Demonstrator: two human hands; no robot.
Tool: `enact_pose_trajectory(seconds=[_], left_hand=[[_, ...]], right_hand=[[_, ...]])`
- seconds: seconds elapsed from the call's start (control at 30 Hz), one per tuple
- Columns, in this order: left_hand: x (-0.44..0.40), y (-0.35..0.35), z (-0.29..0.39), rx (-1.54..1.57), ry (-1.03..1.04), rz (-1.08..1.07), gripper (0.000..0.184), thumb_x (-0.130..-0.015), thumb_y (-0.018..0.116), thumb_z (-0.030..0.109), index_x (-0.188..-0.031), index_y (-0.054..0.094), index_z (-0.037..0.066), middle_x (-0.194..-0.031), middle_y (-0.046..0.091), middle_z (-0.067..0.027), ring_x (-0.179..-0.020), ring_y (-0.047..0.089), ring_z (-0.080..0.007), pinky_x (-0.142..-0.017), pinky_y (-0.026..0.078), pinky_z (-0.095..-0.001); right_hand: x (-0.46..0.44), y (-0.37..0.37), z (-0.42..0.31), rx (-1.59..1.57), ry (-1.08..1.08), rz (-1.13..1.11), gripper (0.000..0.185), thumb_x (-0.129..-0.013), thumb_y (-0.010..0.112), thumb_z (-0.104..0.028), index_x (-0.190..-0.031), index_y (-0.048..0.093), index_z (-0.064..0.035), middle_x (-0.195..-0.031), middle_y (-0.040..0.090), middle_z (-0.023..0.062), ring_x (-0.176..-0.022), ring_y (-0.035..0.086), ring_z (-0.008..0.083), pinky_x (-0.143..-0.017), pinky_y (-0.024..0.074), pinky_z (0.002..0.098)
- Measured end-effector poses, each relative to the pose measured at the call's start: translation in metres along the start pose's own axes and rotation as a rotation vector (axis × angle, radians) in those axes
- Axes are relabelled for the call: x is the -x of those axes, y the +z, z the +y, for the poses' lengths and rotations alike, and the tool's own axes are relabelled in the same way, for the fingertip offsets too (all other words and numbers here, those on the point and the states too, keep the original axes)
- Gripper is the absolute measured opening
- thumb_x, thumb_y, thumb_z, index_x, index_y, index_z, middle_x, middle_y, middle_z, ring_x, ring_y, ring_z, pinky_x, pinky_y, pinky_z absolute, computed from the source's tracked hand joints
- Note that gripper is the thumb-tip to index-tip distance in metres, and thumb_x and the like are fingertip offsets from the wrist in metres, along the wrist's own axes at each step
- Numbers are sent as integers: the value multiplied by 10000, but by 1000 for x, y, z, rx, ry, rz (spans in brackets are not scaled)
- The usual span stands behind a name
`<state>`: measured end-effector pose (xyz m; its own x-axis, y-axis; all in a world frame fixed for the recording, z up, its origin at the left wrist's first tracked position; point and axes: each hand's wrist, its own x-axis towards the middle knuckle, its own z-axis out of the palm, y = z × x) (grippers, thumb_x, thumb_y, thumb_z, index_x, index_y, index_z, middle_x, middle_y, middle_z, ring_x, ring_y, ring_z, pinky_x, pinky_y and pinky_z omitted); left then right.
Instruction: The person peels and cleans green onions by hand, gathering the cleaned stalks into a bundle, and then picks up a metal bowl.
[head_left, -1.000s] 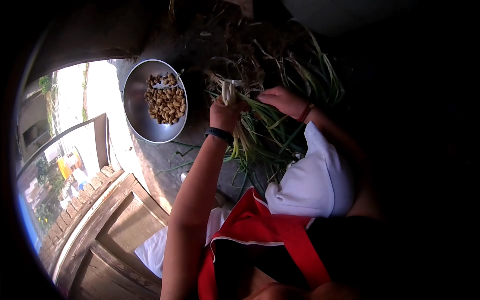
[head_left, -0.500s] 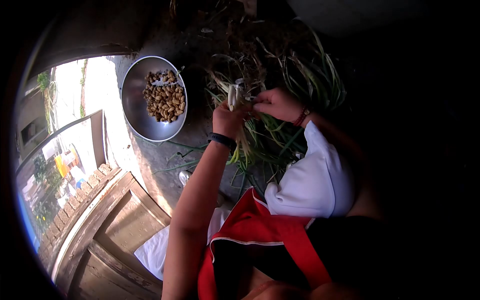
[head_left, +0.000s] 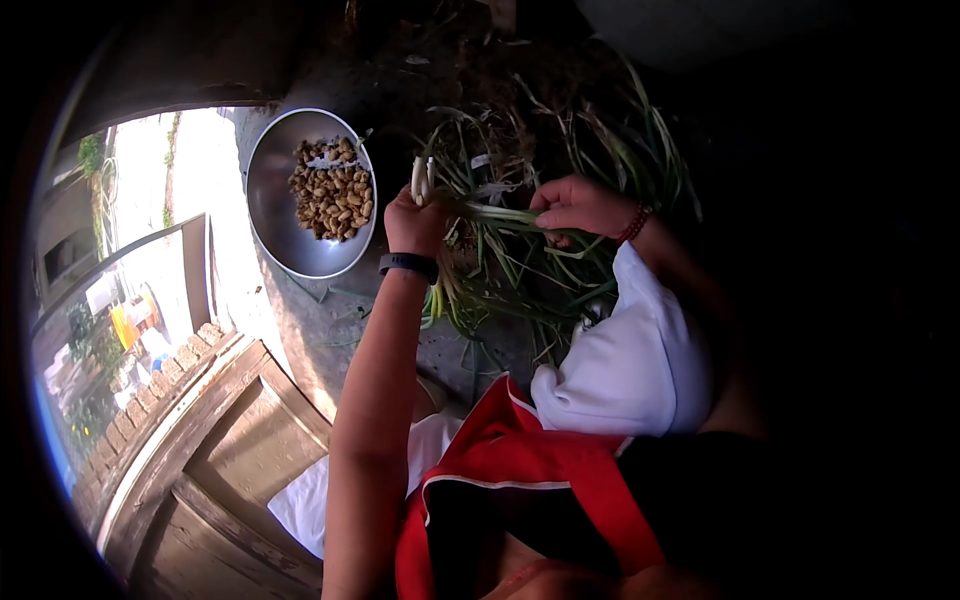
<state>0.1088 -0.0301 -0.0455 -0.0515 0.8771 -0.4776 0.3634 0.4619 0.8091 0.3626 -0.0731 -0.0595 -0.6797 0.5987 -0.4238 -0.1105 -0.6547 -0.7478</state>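
My left hand [head_left: 415,226], with a dark band on its wrist, is closed around a small bunch of green onions [head_left: 423,182]. Their white ends stick up above the fist, and green leaves hang below it. To the right, my right hand [head_left: 585,208] pinches the green part of another green onion [head_left: 500,212]. That stalk stretches pale end first toward my left fist; whether the left fingers also grip it is hidden. Beneath and behind both hands lies a loose pile of green onions [head_left: 520,260].
A metal bowl [head_left: 268,215] holding peanuts in shells [head_left: 335,203] stands on the concrete floor left of my hands. Roots and soil [head_left: 480,65] lie in shadow at the back. A worn wooden door [head_left: 250,440] is at lower left, beside a bright doorway.
My left hand has moved left, nearer the bowl, with its bunch. My right hand has shifted slightly right, and a green onion now stretches between the two hands.
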Motion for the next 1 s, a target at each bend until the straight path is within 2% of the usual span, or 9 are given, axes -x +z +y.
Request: enact_pose_trajectory(seconds=[0.1,0.23,0.33,0.47,0.6,0.7,0.83,0.93,1.0], left_hand=[[0,-12,17,-490,60,186,259,-685,621,111,-927,620,18,-766,652,-135,-697,636,-258,-651,486,-332],[-9,-26,-5,-663,152,280,269,-669,589,153,-910,640,45,-760,627,-204,-730,609,-364,-673,484,-401],[-24,-40,-23,-881,14,407,284,-677,621,265,-846,630,37,-762,630,-200,-746,621,-340,-666,476,-404],[-35,-42,-44,-752,-4,210,322,-693,607,301,-860,632,26,-775,628,-215,-779,617,-353,-671,473,-411],[-9,9,-7,-333,92,126,358,-667,708,275,-874,616,-2,-767,651,-140,-697,635,-241,-639,479,-358],[0,28,7,-117,-7,55,323,-673,744,217,-866,611,-5,-741,648,-61,-644,606,-130,-593,481,-300],[26,47,53,180,-128,-11,225,-714,716,113,-870,614,-12,-738,634,-33,-613,576,-82,-550,465,-222],[19,51,32,160,8,-22,246,-715,714,138,-882,618,-15,-721,632,-25,-617,577,-83,-557,469,-242],[16,46,23,-66,93,53,260,-724,690,166,-905,622,-7,-698,639,-71,-634,609,-132,-581,478,-286]], right_hand=[[25,-11,-4,-60,-57,6,157,-823,587,-100,-919,569,23,-725,596,31,-591,535,74,-547,452,211],[77,-32,-21,67,-69,108,143,-826,573,-85,-922,571,21,-722,602,37,-608,552,81,-580,459,218],[128,-63,-11,66,-157,255,138,-828,562,-74,-925,573,23,-732,611,46,-627,571,92,-601,468,228],[147,-66,-10,106,-251,514,141,-823,580,-72,-919,570,31,-750,622,61,-642,592,103,-614,485,240],[88,-30,-8,168,-268,657,143,-811,611,-66,-894,562,39,-763,627,71,-659,609,118,-619,496,237],[39,15,7,131,-310,763,183,-792,640,-88,-905,554,27,-744,630,84,-646,609,126,-577,490,257],[6,50,21,551,-450,765,228,-751,672,-136,-895,548,-9,-691,607,138,-606,612,234,-544,476,333],[2,64,14,783,-454,688,243,-731,683,-168,-878,549,-29,-674,587,154,-599,596,303,-533,461,356],[0,68,10,864,-445,596,257,-720,697,-182,-877,555,-37,-664,581,142,-590,585,309,-519,452,337]])
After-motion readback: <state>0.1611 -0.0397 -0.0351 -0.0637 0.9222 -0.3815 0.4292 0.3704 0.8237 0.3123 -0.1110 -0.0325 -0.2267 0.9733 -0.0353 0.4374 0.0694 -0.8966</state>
